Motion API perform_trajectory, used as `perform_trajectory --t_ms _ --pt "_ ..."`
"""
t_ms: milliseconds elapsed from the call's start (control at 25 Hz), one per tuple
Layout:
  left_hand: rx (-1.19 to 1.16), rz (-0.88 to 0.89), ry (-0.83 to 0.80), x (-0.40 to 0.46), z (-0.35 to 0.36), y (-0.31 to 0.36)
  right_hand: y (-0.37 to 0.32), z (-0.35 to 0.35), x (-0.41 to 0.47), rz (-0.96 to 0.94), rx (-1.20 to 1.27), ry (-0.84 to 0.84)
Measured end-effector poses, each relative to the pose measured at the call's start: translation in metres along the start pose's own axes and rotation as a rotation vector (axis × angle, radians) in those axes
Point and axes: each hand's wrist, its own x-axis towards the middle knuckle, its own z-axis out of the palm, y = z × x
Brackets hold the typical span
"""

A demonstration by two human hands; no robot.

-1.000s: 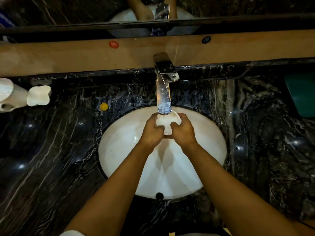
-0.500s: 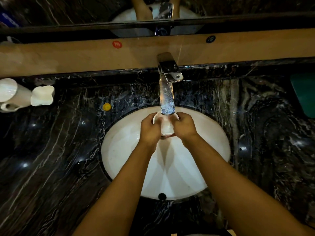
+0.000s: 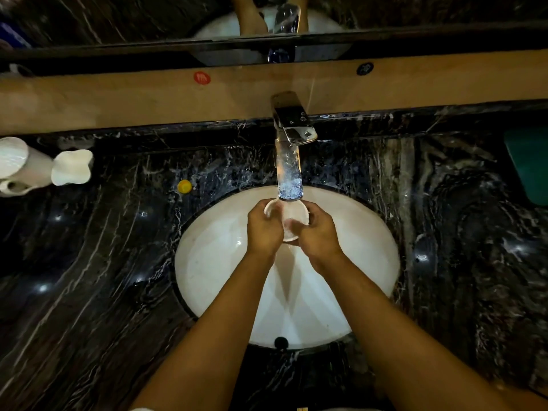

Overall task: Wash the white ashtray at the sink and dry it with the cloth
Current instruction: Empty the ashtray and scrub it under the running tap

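Note:
A small round white ashtray (image 3: 292,216) is held over the white oval sink basin (image 3: 216,262), directly under the running water from the chrome tap (image 3: 292,126). My left hand (image 3: 264,229) grips its left rim. My right hand (image 3: 318,232) grips the right rim, with a finger lying across the inside of the dish. The green cloth (image 3: 530,164) lies on the counter at the far right, partly cut off by the frame edge.
The dark marble counter (image 3: 103,277) surrounds the sink. White ceramic pieces (image 3: 71,167) stand at the left edge, with a small yellow cap (image 3: 184,186) nearby. A wooden ledge (image 3: 118,96) and a mirror run along the back.
The ashtray has turned from a tilted, edge-on pose to face upward under the stream. Both hands have stayed over the basin, shifting their hold around the rim.

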Motion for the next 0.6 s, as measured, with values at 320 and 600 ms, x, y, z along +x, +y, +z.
perform_trajectory --t_ms 320,600 --pt "0.071 -0.061 -0.113 -0.018 0.001 -0.027 -0.013 -0.003 -0.003 -0.128 -0.151 0.050" --pt "0.310 0.072 -0.093 -0.011 0.008 -0.020 -0.024 -0.004 0.002 -0.092 -0.391 0.083"
